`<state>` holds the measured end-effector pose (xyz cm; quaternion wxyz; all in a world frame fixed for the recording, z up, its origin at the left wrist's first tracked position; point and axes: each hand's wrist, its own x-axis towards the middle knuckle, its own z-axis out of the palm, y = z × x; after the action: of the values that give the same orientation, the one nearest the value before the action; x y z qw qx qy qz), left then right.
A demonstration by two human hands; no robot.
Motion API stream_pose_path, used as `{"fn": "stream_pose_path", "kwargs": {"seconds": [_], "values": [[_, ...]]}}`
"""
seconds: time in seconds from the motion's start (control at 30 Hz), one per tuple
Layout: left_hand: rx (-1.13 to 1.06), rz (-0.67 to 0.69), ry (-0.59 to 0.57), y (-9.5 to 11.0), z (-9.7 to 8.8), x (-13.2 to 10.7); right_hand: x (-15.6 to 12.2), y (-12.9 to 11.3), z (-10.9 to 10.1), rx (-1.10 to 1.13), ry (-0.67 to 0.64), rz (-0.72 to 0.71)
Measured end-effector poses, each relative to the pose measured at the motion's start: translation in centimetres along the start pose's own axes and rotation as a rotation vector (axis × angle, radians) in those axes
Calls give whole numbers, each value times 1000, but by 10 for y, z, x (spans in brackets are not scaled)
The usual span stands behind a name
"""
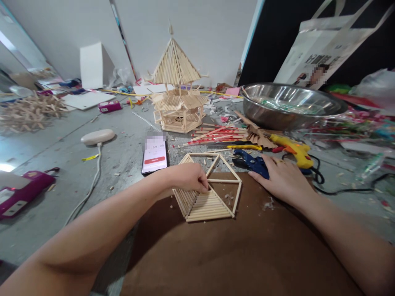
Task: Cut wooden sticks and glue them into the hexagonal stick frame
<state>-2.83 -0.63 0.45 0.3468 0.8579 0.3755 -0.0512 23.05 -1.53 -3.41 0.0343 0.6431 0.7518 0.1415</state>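
A flat hexagonal frame of thin wooden sticks point(210, 193) lies on a brown board point(247, 246), partly filled with rows of sticks. My left hand point(188, 176) rests on its left part, fingers curled and pinching at the centre where the spokes meet. My right hand point(284, 179) lies to the right, fingers reaching onto blue-handled cutters point(251, 162) at the board's far edge. Behind stands a stick-built pagoda model point(177, 90).
A phone point(154, 154) lies left of the frame. A yellow glue gun point(294, 150) with a black cord and a steel bowl point(290, 105) sit to the right. Loose sticks point(216, 133), a pink device point(18, 191), a white puck with cable point(97, 137) and scraps litter the floor.
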Motion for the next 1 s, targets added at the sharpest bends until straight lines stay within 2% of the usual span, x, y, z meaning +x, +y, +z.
{"fn": "stream_pose_path", "kwargs": {"seconds": [0.47,0.63,0.73,0.8,0.9,0.93,1.0], "values": [[38,-6,22,-1,5,1,0,-1,0,16,-28,17],[26,16,14,0,5,-1,-2,0,0,87,-25,3],[14,-4,15,0,5,0,2,9,-6,189,17,-4],[10,-3,22,0,5,0,5,20,-12,240,115,24],[4,2,31,0,5,0,8,39,-19,177,254,166],[0,0,30,0,4,-1,8,46,-19,128,246,218],[-21,-7,26,-1,2,-2,7,59,-16,67,151,280]]}}
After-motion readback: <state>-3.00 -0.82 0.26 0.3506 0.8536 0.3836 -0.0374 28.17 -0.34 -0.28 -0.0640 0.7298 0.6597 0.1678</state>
